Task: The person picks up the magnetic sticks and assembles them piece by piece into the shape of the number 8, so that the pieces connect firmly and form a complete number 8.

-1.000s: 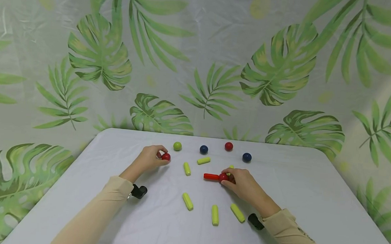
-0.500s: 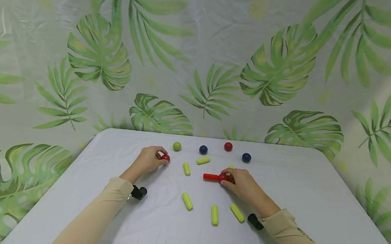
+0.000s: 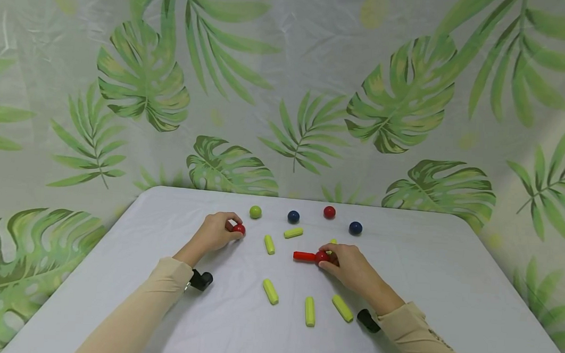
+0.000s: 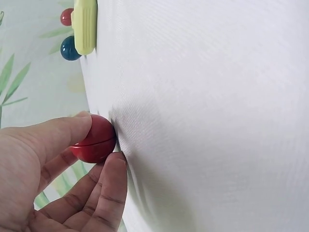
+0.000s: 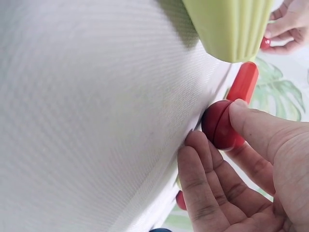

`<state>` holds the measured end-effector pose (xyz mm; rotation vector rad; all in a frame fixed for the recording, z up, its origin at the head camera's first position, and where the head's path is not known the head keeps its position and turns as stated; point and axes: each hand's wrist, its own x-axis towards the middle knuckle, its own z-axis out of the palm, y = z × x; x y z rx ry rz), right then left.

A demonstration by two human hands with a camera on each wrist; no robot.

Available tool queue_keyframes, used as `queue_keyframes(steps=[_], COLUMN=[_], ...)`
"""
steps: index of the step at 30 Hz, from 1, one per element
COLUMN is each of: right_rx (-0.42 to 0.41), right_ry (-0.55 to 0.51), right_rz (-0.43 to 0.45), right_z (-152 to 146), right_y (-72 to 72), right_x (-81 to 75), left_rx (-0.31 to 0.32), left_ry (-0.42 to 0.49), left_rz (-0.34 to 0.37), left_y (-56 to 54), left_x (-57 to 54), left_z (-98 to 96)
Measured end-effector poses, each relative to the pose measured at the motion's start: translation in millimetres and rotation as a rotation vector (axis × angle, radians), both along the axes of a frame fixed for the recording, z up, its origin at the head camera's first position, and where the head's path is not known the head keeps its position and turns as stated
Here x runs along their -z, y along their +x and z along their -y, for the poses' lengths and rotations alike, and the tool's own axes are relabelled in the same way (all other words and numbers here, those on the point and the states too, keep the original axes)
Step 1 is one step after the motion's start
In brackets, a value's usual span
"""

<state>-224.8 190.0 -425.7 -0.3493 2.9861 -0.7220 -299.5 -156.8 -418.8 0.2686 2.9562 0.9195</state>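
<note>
My left hand (image 3: 216, 231) pinches a glossy red ball (image 4: 99, 140) between thumb and fingers, right at the white cloth on the table's left side. A thin seam runs round the ball in the left wrist view. Near the middle, my right hand (image 3: 352, 266) holds a second red ball (image 5: 219, 124) by thumb and fingertips, low against the cloth. Against this ball's left side lies the end of a short red stick (image 3: 304, 256), pointing left in the head view. A yellow-green stick (image 3: 333, 243), partly hidden, lies just behind the right hand.
Along the back stand a green ball (image 3: 255, 212), a dark blue ball (image 3: 293, 216), a red ball (image 3: 329, 212) and another blue ball (image 3: 355, 228). Several yellow-green sticks lie scattered, including one (image 3: 310, 312) near the front. A leaf-patterned curtain (image 3: 317, 66) hangs behind the table.
My left hand has come slightly nearer to me with its red ball. The right hand, its ball and the red stick stay in place.
</note>
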Motion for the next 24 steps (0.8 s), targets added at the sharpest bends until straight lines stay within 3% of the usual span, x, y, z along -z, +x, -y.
queue_keyframes(steps=[15, 24], right_rx=[-0.018, -0.008], right_ry=[-0.005, -0.005], right_rz=[-0.013, -0.007], right_z=[0.3, 0.8], right_y=[1.8, 2.5], right_x=[-1.1, -1.8], left_rx=[0.000, 0.037], left_ry=[0.025, 0.064], left_rz=[-0.009, -0.023], left_y=[2.5, 8.7], left_x=[2.9, 1.0], left_z=[-2.4, -9.1])
